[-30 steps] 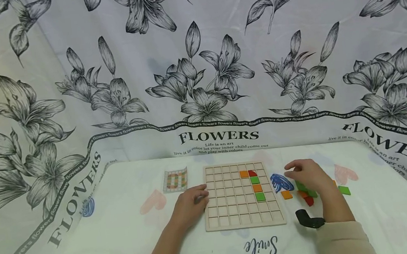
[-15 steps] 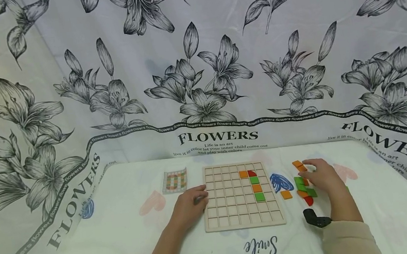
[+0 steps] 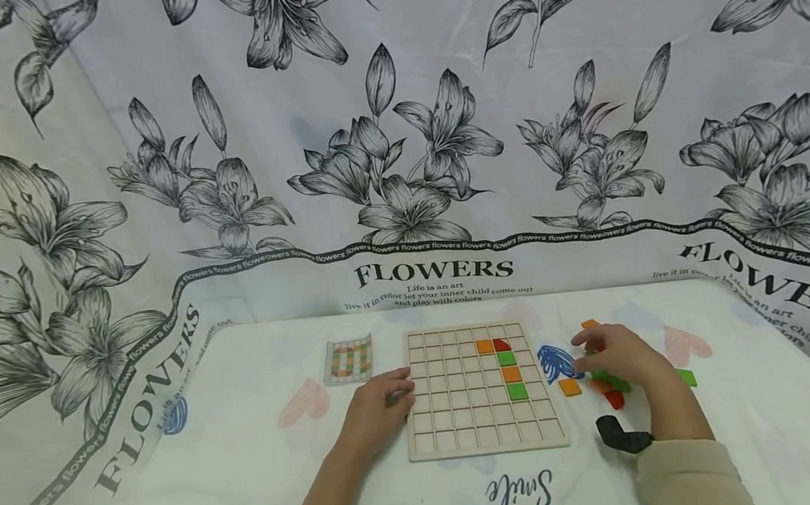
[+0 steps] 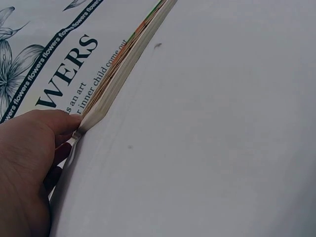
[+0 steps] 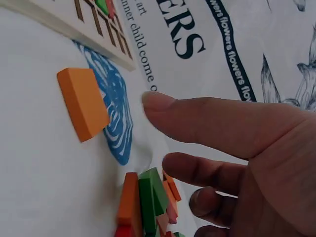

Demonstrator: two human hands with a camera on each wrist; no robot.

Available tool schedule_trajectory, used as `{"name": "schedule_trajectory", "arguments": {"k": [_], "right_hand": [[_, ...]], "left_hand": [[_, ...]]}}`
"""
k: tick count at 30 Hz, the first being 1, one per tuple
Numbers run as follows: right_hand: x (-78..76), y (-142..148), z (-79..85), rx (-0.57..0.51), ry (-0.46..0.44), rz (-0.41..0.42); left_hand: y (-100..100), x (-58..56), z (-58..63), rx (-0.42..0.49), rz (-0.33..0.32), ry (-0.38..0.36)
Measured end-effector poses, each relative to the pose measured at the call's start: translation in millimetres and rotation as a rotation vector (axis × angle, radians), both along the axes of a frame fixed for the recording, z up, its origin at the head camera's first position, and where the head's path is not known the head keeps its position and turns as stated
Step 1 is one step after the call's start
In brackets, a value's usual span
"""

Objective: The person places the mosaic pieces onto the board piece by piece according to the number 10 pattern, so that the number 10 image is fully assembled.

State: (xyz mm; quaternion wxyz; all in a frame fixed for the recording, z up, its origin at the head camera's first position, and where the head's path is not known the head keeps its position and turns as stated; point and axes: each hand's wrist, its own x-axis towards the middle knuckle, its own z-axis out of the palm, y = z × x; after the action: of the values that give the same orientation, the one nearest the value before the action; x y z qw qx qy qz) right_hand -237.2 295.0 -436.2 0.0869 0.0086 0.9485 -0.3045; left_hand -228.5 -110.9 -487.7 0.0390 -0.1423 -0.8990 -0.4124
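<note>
Five coloured tiles (image 3: pixel 512 374) are filling cells in the pale wooden gridded board (image 3: pixel 445 441): orange square, red round-cornered, then green, orange, green squares. It's prob. early days: the small printed pattern card (image 3: pixel 349 360) is seemingly showing more sqs, & loose orange, green & red tiles (image 5: pixel 147 197) are lying R of the board. R hand (image 3: pixel 623 357) is hovering nr these, thumb & fingers apart, apparently holding nothing; L hand (image 3: pixel 377 412) is resting relaxed fingers on the board's L edge.
</note>
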Motion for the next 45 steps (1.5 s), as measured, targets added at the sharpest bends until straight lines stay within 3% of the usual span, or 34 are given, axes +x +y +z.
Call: {"name": "schedule_trajectory", "arguments": {"k": [4,9,15,26,30,45], "right_hand": [[3.7,-9,1.5,-0.019,-0.079,0.095],[9.2,-19,-0.5,-0.014,-0.159,0.106],[9.7,-22,-4.1,0.041,-0.154,0.065],[5.3,-11,4.5,-0.003,-0.054,0.082],[4.6,0,7.6,-0.02,-0.008,0.051],[8.2,7,9.5,0.029,-0.117,0.0]], "left_hand": [[0,0.3,-0.1,-0.001,0.0,0.0],[0,0.2,-1.1,-0.007,-0.003,0.0],[1,0.0,-1.0,-0.008,-0.008,0.001],[1,-2.0,-0.4,-0.01,-0.006,0.011],[1,-3.6,0.1,-0.006,-0.008,0.007],[1,-3.7,-2.0,-0.008,0.005,-0.005]]}}
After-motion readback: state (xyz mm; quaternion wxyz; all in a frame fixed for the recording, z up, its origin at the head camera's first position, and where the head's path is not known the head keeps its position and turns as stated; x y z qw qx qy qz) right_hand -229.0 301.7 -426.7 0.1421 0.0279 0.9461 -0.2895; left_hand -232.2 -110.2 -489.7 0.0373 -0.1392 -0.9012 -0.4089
